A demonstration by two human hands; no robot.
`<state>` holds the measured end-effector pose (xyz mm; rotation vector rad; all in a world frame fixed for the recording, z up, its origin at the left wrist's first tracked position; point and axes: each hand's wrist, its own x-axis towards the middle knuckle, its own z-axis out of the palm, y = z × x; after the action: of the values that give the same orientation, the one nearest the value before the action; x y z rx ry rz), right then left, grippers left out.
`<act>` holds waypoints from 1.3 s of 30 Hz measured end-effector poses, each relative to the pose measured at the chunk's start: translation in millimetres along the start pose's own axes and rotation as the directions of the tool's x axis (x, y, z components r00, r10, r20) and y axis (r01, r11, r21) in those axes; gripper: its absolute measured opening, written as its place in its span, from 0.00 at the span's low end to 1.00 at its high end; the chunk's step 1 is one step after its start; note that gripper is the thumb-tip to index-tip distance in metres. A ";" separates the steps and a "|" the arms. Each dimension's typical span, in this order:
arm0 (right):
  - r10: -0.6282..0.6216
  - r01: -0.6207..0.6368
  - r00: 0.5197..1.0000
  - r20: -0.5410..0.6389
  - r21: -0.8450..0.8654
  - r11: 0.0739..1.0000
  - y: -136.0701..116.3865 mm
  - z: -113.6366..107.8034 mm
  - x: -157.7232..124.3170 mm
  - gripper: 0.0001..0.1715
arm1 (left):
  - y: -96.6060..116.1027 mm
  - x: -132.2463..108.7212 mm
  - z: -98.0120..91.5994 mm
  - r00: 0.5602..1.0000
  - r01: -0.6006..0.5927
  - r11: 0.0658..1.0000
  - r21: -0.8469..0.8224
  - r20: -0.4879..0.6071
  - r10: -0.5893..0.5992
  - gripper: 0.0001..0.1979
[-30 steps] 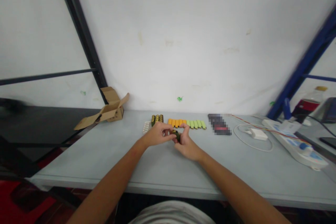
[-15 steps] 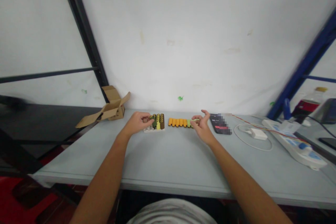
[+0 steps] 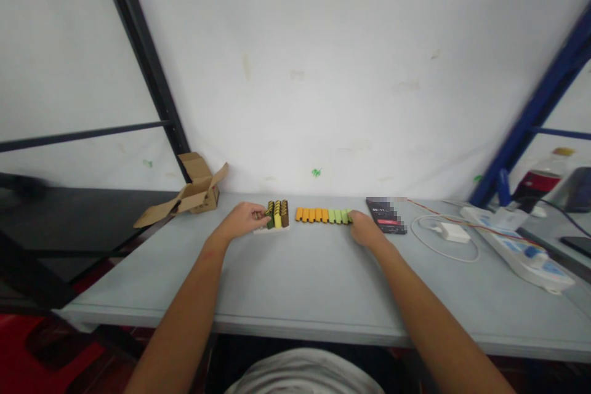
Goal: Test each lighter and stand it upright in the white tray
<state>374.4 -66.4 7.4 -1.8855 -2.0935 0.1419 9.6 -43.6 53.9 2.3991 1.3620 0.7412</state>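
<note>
- Centrally, the grey tabletop (image 3: 300, 277) carries everything near its far edge.
- On it lies the row of orange and green blocks (image 3: 318, 215); the right hand (image 3: 364, 233) touches its right end, grip curled, hold unclear.
- Left of that stands the block cluster (image 3: 279, 213), with the left hand (image 3: 242, 220) grip pinched on its left edge.

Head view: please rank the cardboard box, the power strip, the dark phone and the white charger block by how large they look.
1. Power strip and cardboard box: similar spread, counting the box's open flaps, so I leave them tied.
2. Dark phone.
3. White charger block, the smallest.
</note>
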 end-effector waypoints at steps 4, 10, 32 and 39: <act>-0.016 0.016 1.000 0.014 -0.016 1.000 -0.2 -7.3 -7.2 0.30 | -2.0 0.5 2.4 1.000 -0.001 1.000 0.004 -0.017 0.001 0.17; 0.041 -0.038 0.999 0.032 -0.077 0.996 -3.0 -22.9 -16.1 0.24 | -1.1 1.2 2.4 1.000 -0.008 1.000 -0.001 0.017 0.008 0.17; -0.301 0.399 0.916 -0.266 0.518 0.757 -21.6 -28.1 -23.5 0.16 | -35.0 3.0 -2.3 0.950 0.205 0.978 0.026 -0.247 -0.192 0.25; -0.186 0.401 0.906 -0.380 0.634 0.661 -41.1 -23.7 -29.2 0.12 | -43.0 7.4 14.6 0.896 0.370 0.928 0.031 -0.276 -0.348 0.28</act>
<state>344.7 -103.5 36.4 -1.0166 -1.7503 0.4860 -9.7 -15.0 23.4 2.0636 1.9122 0.9388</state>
